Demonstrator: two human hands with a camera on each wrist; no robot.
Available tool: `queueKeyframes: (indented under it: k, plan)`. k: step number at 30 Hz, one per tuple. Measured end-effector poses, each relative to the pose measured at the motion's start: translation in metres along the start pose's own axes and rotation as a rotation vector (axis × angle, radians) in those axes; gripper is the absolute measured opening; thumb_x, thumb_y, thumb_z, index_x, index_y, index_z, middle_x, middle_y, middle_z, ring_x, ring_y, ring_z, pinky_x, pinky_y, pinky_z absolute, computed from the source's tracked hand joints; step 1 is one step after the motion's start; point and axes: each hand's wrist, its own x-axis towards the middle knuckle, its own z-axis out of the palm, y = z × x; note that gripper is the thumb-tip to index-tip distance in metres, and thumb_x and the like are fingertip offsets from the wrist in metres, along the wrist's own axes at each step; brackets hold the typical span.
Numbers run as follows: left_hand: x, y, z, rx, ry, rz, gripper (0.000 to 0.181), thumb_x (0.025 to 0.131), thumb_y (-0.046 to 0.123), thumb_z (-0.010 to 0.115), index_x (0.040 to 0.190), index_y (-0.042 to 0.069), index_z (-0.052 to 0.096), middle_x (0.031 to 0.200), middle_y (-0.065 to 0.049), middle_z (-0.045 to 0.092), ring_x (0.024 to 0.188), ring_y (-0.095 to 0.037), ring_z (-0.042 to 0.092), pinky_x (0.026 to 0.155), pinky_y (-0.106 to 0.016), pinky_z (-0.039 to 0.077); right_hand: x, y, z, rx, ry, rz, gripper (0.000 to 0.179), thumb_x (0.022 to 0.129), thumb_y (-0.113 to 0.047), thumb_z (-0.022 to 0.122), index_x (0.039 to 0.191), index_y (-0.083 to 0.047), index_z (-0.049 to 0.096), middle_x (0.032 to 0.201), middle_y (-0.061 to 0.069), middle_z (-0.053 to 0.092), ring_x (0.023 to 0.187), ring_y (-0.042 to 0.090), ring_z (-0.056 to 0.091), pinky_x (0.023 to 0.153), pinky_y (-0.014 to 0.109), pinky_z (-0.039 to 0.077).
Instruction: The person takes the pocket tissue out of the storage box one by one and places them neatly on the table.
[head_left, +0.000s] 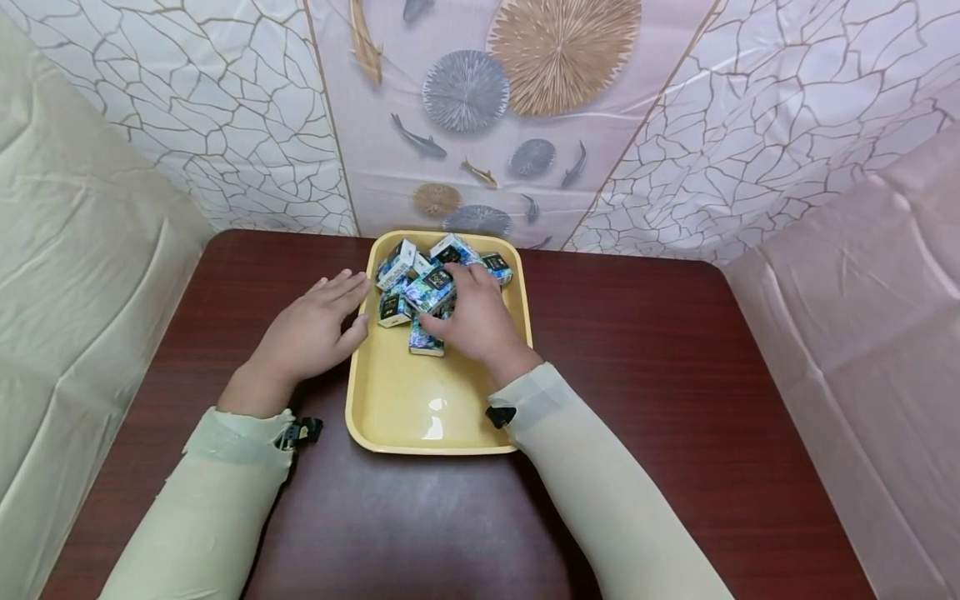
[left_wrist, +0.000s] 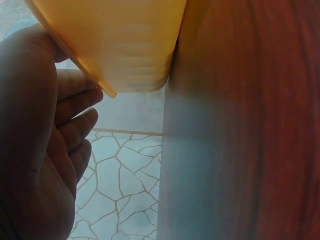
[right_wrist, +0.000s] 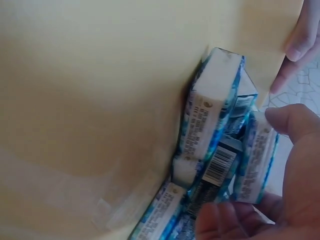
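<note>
A yellow tray [head_left: 397, 400] holds several small white-sided boxes with blue-green patterned faces, piled at its far end. My right hand [head_left: 483, 321] reaches over the tray and pinches one small box [head_left: 430, 289] between thumb and fingers, on top of the pile. In the right wrist view this box [right_wrist: 256, 157] shows a printed white side, close beside other boxes [right_wrist: 207, 112]. My left hand [head_left: 307, 329] lies at the tray's left rim, fingers extended. In the left wrist view its fingers [left_wrist: 75, 100] are at the edge of the tray [left_wrist: 120, 45].
The tray stands on a dark red-brown wooden table [head_left: 637, 375], near its back edge. A patterned wall covering [head_left: 480, 167] rises behind it, and pale cloth panels [head_left: 862, 308] flank both sides. Both forearms wear light sleeves [head_left: 217, 500] with dark straps at the wrists.
</note>
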Motion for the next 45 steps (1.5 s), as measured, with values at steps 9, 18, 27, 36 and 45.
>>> queueKeyframes:
  k: [9, 18, 27, 36, 45]
  plan:
    - [-0.001, 0.001, -0.002, 0.003, 0.006, -0.001, 0.061, 0.107, 0.040, 0.051, 0.159, 0.008, 0.047, 0.166, -0.010, 0.045, 0.158, -0.031, 0.036, 0.130, -0.054, 0.028, -0.001, -0.003, -0.007, 0.039, -0.041, 0.026, 0.092, 0.081, -0.040, 0.081, 0.160, -0.013, 0.041, 0.156, 0.013, 0.044, 0.145, 0.032, 0.042, 0.115, 0.049, 0.049]
    - [0.000, 0.001, -0.001, -0.004, -0.006, -0.011, 0.061, 0.106, 0.039, 0.053, 0.159, 0.009, 0.046, 0.166, -0.009, 0.044, 0.158, -0.030, 0.035, 0.131, -0.054, 0.028, -0.005, -0.003, -0.014, 0.081, -0.122, 0.035, 0.095, 0.081, -0.024, 0.076, 0.165, -0.013, 0.033, 0.166, 0.013, 0.034, 0.154, 0.033, 0.034, 0.109, 0.051, 0.053]
    - [-0.001, 0.000, -0.001, -0.010, -0.004, -0.013, 0.062, 0.107, 0.041, 0.051, 0.160, 0.010, 0.046, 0.167, -0.008, 0.044, 0.158, -0.030, 0.035, 0.131, -0.053, 0.028, -0.006, -0.006, -0.020, 0.053, -0.154, 0.013, 0.096, 0.082, -0.015, 0.076, 0.166, -0.011, 0.030, 0.167, 0.014, 0.035, 0.154, 0.033, 0.035, 0.111, 0.047, 0.051]
    - [0.000, -0.001, 0.000, -0.008, -0.007, -0.015, 0.062, 0.107, 0.043, 0.050, 0.160, 0.011, 0.045, 0.167, -0.007, 0.043, 0.159, -0.030, 0.035, 0.131, -0.053, 0.028, -0.008, -0.006, -0.029, 0.044, -0.201, -0.019, 0.094, 0.084, -0.010, 0.075, 0.166, -0.012, 0.030, 0.168, 0.012, 0.032, 0.154, 0.031, 0.036, 0.105, 0.042, 0.053]
    - [0.000, 0.000, -0.001, -0.015, -0.014, -0.024, 0.062, 0.106, 0.040, 0.053, 0.160, 0.010, 0.045, 0.167, -0.008, 0.043, 0.158, -0.030, 0.035, 0.131, -0.053, 0.028, -0.012, -0.006, -0.039, 0.040, -0.227, -0.071, 0.093, 0.083, -0.006, 0.073, 0.166, -0.013, 0.032, 0.167, 0.012, 0.034, 0.153, 0.030, 0.037, 0.107, 0.044, 0.053]
